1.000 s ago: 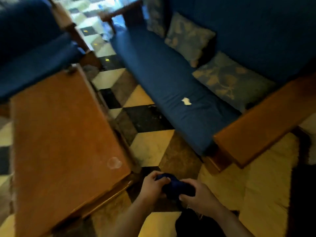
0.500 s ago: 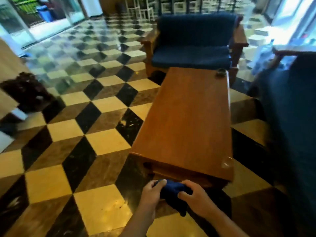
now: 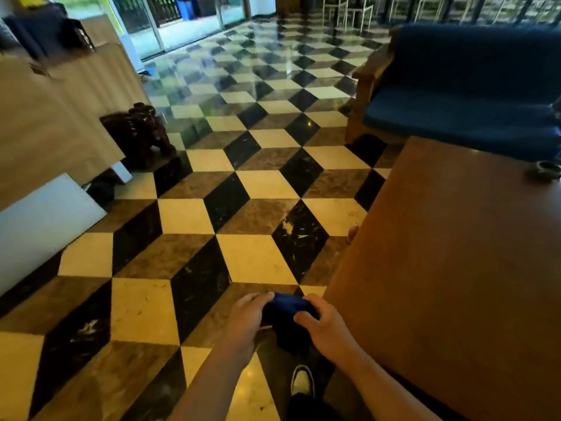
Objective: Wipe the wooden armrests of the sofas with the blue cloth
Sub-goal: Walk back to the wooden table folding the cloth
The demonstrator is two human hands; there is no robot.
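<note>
At six o'clock, above the checkered floor (image 3: 188,214), both hands grip the bunched blue cloth (image 3: 285,305): left hand (image 3: 247,320) and right hand (image 3: 326,325) curl round it. Wooden desk (image 3: 455,253) at three o'clock, blue sofa (image 3: 461,86) at one.

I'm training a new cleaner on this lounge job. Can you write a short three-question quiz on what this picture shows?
1. True or false: the blue cloth is already pressed on a wooden armrest.
2. Which hands hold the cloth? A) left hand only B) right hand only C) both
3. Fill in: the small dark dish sits on the wooden ____.

Key
1. False. The cloth is bunched between the hands above the tiled floor, well short of the blue sofa.
2. C. The left hand and the right hand both grip it.
3. Coffee table, at its far end.
</note>
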